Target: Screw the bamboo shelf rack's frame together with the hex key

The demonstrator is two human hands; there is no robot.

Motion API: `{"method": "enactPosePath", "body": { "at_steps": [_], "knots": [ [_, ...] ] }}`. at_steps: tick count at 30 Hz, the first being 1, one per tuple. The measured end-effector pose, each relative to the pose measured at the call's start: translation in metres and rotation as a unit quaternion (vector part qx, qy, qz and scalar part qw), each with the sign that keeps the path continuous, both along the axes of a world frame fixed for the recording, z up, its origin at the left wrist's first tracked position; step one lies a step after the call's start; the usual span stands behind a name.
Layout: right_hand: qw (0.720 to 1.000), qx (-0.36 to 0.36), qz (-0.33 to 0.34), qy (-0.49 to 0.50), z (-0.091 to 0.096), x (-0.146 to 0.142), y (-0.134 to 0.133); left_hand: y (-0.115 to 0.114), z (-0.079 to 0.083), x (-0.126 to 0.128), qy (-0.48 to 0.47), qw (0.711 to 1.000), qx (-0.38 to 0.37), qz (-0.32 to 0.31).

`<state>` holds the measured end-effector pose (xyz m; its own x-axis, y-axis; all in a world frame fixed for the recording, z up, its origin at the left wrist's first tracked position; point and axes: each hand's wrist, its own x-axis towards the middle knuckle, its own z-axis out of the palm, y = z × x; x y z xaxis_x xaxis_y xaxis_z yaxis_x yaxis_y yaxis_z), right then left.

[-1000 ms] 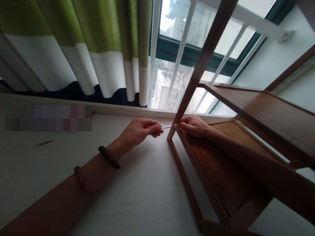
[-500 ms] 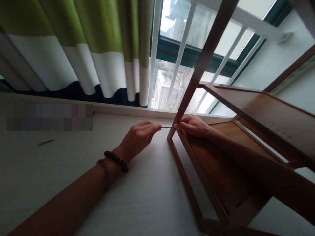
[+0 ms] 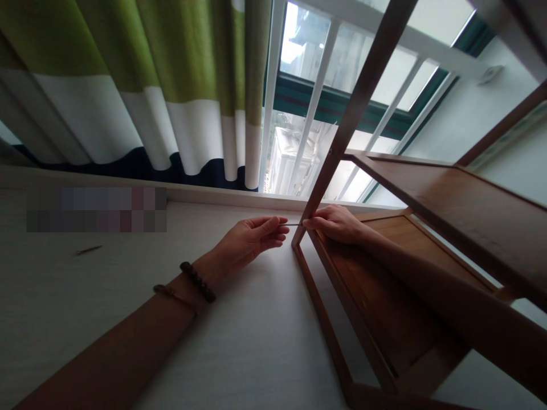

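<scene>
My left hand (image 3: 258, 234) pinches a thin metal rod (image 3: 291, 224), which looks like a hex key, between thumb and fingers. The rod's far end meets the lower part of a brown wooden leg (image 3: 316, 193). My right hand (image 3: 335, 224) is closed around that same leg, its thumb by the rod's tip and its other fingers partly hidden. The leg belongs to a wooden shelf rack that leans across the right side, with a lower panel (image 3: 363, 273) under my right forearm and another shelf (image 3: 461, 182) above it.
A small thin pointed item (image 3: 89, 250) lies on the pale floor (image 3: 213, 353) at the left. Behind stand a green, white and navy curtain (image 3: 128, 108) and a window with white bars (image 3: 314, 97). A blurred patch covers something by the low ledge.
My left hand has rolled around the rod, turning its thumb side into view and loosening its outer fingers. My right hand stays at the leg. The view has shifted slightly.
</scene>
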<state>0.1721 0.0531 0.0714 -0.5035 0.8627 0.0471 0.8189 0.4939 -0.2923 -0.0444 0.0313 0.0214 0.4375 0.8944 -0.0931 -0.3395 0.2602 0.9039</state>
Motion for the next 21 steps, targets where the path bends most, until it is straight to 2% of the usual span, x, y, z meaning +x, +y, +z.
{"method": "enactPosePath", "body": {
  "at_steps": [5, 9, 12, 15, 19, 21],
  "knots": [
    [1.000, -0.008, -0.006, 0.007, 0.002, -0.001, -0.001, 0.002, 0.009, -0.007, 0.043, 0.992, -0.100, -0.056],
    [1.000, -0.010, -0.005, 0.009, 0.002, -0.001, -0.001, 0.001, 0.014, -0.009, 0.022, 0.990, -0.106, -0.094],
    [1.000, -0.009, -0.007, 0.009, 0.002, -0.001, -0.001, 0.001, 0.009, -0.007, 0.052, 0.995, -0.044, -0.070],
    [1.000, -0.010, -0.009, 0.009, 0.002, -0.001, -0.001, 0.002, 0.001, -0.005, 0.113, 0.991, 0.071, -0.020],
    [1.000, -0.013, -0.011, 0.008, 0.003, -0.001, -0.001, 0.003, -0.003, -0.007, 0.214, 0.944, 0.247, 0.047],
    [1.000, -0.014, -0.011, 0.009, 0.003, -0.001, -0.001, 0.004, -0.001, -0.009, 0.260, 0.925, 0.272, 0.049]
  ]
}}
